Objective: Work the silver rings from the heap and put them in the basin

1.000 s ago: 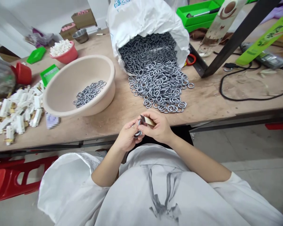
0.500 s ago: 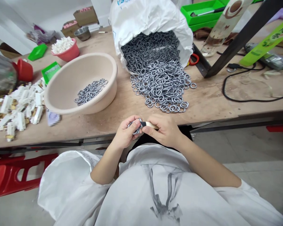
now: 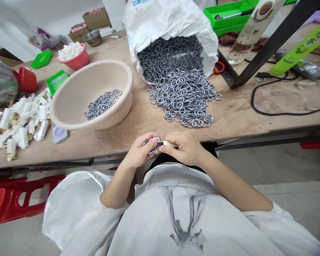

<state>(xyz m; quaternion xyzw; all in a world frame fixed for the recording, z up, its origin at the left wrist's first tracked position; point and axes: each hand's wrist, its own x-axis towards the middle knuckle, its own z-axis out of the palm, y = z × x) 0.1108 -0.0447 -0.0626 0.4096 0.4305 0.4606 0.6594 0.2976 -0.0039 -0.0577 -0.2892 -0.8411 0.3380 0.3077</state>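
My left hand (image 3: 141,151) is closed around several grey rings (image 3: 152,151) at the table's front edge. In my right hand (image 3: 185,147) is a short tool, seemingly a small knife (image 3: 161,143), with a cream handle and a flat dark blade. The blade points left and meets the rings at my left thumb; the fingers hide part of the handle. Beyond my hands lies a heap of loose grey rings (image 3: 185,94) spilling from a white sack (image 3: 170,21). To the left, a beige basin (image 3: 77,81) holds more of these rings.
White pieces with brass-coloured parts (image 3: 24,121) lie in a pile at the left. A pink bowl (image 3: 78,62) and green trays (image 3: 57,81) stand behind. On the right are a dark metal bar (image 3: 272,44), a black cable (image 3: 282,113) and red-handled scissors (image 3: 219,67).
The dark blade has turned slightly, showing more of its flat side, and lies against the rings by my left thumb. Both hands have shifted very little.
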